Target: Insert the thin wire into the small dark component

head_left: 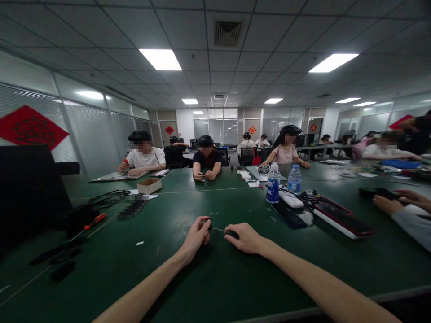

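Just above the green table [161, 278], my right hand [247, 237] is closed round the dark handle of a screwdriver [219, 230]. Its thin metal shaft points left, toward a small black object [210, 224] pinched upright between the thumb and fingers of my left hand [196, 233]. The tip lies at or close to this object; whether they touch I cannot tell. Fingers hide much of the black piece, so its kind does not show.
Bottles [273, 184], a red-edged device [343, 217] and a dark phone-like slab [288, 215] lie to the right. On the left are an orange-handled screwdriver [96, 221], coiled cables [109, 197], an open cardboard box [149, 185] and a black monitor [30, 193]. Several people sit around.
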The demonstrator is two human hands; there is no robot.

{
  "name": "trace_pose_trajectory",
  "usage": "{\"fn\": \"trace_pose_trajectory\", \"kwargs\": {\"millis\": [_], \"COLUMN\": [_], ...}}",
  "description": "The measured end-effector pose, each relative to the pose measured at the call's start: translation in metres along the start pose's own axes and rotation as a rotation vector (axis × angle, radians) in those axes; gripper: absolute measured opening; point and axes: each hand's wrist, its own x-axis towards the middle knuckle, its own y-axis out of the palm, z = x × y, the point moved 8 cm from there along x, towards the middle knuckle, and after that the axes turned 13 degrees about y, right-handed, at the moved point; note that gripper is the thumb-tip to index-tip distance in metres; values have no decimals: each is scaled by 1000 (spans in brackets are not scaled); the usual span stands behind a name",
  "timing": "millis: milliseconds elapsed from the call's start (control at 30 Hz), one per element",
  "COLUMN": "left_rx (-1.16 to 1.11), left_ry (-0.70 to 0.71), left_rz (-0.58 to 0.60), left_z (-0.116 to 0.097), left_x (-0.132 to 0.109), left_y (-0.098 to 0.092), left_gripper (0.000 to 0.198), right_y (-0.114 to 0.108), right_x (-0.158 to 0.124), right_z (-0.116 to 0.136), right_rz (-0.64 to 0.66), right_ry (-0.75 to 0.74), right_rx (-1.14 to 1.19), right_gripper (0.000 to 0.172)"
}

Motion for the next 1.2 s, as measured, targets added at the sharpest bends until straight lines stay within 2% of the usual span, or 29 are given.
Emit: {"fn": "trace_pose_trajectory", "kwargs": {"millis": [400, 767, 933, 1067, 1200], "left_rx": [173, 225, 219, 204, 221], "left_ry": [85, 150, 131, 97, 118], "left_rz": [6, 55, 34, 61, 74], "left_z": [-8, -19, -22, -26, -26], "left_x": [0, -3, -2, -5, -5], "left_y": [0, 1, 0, 1, 2], "left_gripper": [46, 43, 44, 44, 40], "right_y": [0, 4, 4, 4, 4], "right_x": [-1, 1, 2, 2, 1], "right_z": [3, -4, -8, -9, -7], "right_rz": [18, 17, -1, 27, 36], "right_ry": [-19, 16, 47, 65, 30], "right_rx": [-3, -26, -44, -29, -7], "right_gripper": [31, 32, 32, 32, 32]}}
